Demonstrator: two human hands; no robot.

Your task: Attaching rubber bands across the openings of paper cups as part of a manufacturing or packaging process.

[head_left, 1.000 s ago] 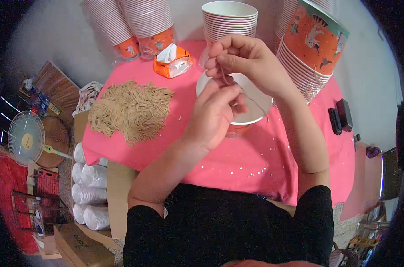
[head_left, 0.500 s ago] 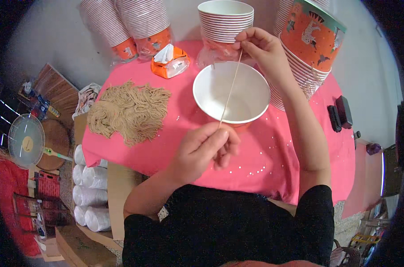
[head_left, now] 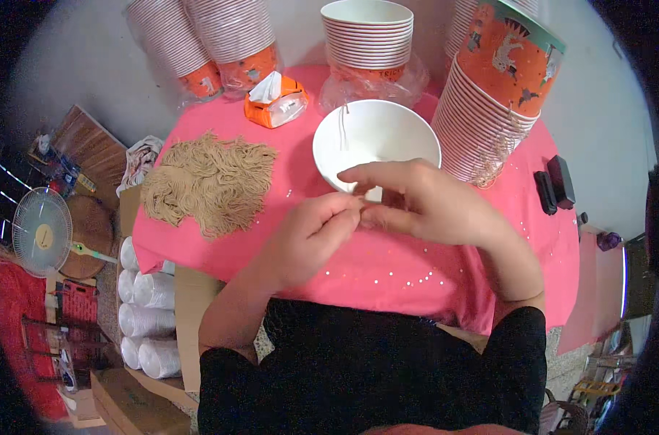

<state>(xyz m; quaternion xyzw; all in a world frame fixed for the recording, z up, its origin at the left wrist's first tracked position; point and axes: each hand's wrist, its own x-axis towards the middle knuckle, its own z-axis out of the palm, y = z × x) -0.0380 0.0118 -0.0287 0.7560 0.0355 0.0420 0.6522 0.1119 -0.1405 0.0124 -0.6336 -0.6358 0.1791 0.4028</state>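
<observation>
A white-lined paper bucket (head_left: 329, 138) stands upright on the pink-covered table, two strands of tan cord (head_left: 344, 125) hanging over its far rim. My left hand (head_left: 307, 235) is closed at the bucket's near rim, thumb and forefinger pinching a thin tan cord that is mostly hidden by the fingers. Against its fingertips sits my right hand (head_left: 431, 203), with the index finger stretched out and bent above and the thumb touching at the cord; its other fingers are curled under. To the left lies a loose pile of cut tan cords (head_left: 209, 185).
Behind the bucket stands a bagged stack of buckets (head_left: 368, 36). More bagged stacks (head_left: 235, 36) lean at the back left, beside an orange tissue pack (head_left: 277, 101). Orange patterned buckets (head_left: 507, 58) are stacked at the right, cords hanging from them. Black cases (head_left: 558, 185) lie at the right edge.
My right hand has come down from beyond the far rim to meet my left hand at the near rim. The cord stretched between them has gone slack and is mostly hidden.
</observation>
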